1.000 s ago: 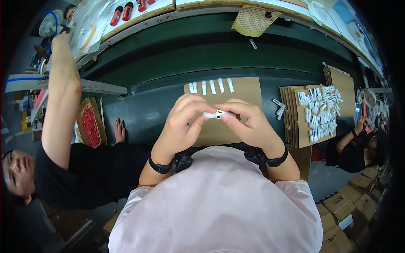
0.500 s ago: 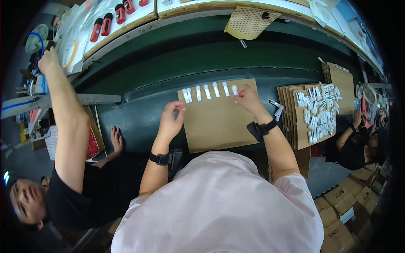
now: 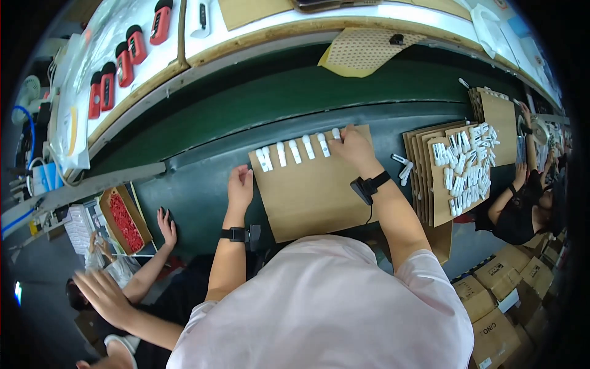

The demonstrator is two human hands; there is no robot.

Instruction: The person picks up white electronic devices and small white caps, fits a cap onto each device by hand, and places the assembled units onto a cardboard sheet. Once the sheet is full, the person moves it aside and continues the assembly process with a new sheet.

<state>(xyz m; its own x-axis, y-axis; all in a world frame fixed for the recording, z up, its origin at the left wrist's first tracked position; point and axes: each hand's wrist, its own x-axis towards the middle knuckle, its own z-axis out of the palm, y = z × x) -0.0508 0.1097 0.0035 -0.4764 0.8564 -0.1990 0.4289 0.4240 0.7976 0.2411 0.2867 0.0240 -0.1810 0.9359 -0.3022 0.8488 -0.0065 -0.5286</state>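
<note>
A brown cardboard sheet (image 3: 313, 197) lies on the dark green bench before me. Along its far edge stands a row of several small white wand-shaped pieces (image 3: 295, 151) with rounded heads. My right hand (image 3: 355, 150) is at the sheet's far right corner, its fingers closed on the rightmost white wand-shaped piece (image 3: 336, 133); the lower part of that piece is hidden by the thumb. My left hand (image 3: 240, 186) is beside the sheet's left edge, fingers loosely bent and apart, with nothing visible in it.
At the right, a stack of cardboard sheets (image 3: 439, 184) bears many white pieces (image 3: 464, 163); two loose ones (image 3: 403, 167) lie beside it. Red handheld devices (image 3: 126, 64) rest on the raised shelf. At the left are co-workers' hands (image 3: 167, 227) and a box of red parts (image 3: 126, 221).
The cardboard sheet has turned slightly, its left side coming nearer me. My left hand has lowered beside its edge. A co-worker's raised arm at the left has come down from the shelf.
</note>
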